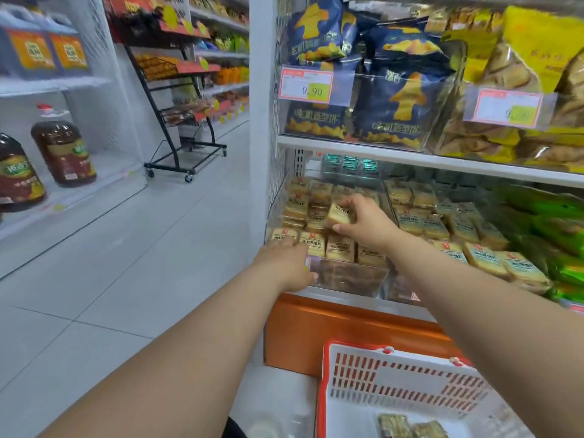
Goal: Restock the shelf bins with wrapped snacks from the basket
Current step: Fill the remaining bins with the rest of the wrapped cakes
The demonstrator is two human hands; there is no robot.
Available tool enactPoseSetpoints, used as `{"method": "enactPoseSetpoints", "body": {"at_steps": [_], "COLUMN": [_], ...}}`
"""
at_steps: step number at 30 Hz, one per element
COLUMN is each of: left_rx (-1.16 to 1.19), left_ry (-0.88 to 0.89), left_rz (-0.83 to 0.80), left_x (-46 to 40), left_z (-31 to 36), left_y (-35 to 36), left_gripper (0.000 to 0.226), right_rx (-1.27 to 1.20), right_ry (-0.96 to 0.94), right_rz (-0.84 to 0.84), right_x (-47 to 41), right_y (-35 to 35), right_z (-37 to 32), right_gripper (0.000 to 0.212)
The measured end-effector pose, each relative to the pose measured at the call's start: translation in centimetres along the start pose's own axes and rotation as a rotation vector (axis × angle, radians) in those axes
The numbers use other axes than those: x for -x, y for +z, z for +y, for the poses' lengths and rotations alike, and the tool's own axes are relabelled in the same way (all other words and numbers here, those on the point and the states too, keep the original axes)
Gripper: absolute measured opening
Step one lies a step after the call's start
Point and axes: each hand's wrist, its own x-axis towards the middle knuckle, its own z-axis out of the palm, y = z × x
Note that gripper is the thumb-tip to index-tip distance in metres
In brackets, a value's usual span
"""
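Hands both reach into the shelf's leftmost clear bin (347, 276), which sits on the lower shelf above an orange base panel (331, 327). Our right hand (366, 222) pinches one wrapped snack (341, 214) between thumb and curled fingers, holding it tilted just above the packed rows of the same yellow-labelled snacks (339, 246) in that bin. Our left hand (289, 262) rests at the bin's front left corner; its thumb lies along the clear front wall and its fingers curl over the rim onto the front row, but we cannot tell whether they grip a packet or only touch.

The neighbouring bin (442, 222) to the right holds more rows of similar wrapped snacks, and beyond it lie green packets (556, 222). Teal-wrapped packs (350, 164) sit at the back of the shelf.

The red-and-white basket (395, 384) stands on the floor below the shelf, near our right forearm. Two wrapped snacks in basket (410, 426) lie on its bottom.

The upper shelf carries dark blue snack bags (401, 90), yellow bags (512, 74) and a price tag (306, 86) reading 9.90. Across the aisle stand large oil bottles (63, 151) and a black wheeled rack (180, 121).
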Motion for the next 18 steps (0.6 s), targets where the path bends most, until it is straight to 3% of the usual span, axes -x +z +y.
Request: {"method": "enactPoseSetpoints", "body": {"at_steps": [10, 18], "left_rx": [0.013, 0.009], "left_ry": [0.031, 0.035], "left_rz": [-0.008, -0.014], "left_x": [-0.7, -0.8], "left_z": [-1.0, -1.0], "left_y": [-0.3, -0.3], "left_gripper": [0.066, 0.067], "right_rx": [0.171, 0.009], "right_ry": [-0.024, 0.007], "right_rz": [-0.103, -0.101], "right_x": [-5.8, -5.6], "right_y": [3.3, 4.2], "right_z": [-0.5, -1.1], "right_gripper": [0.055, 0.055]}}
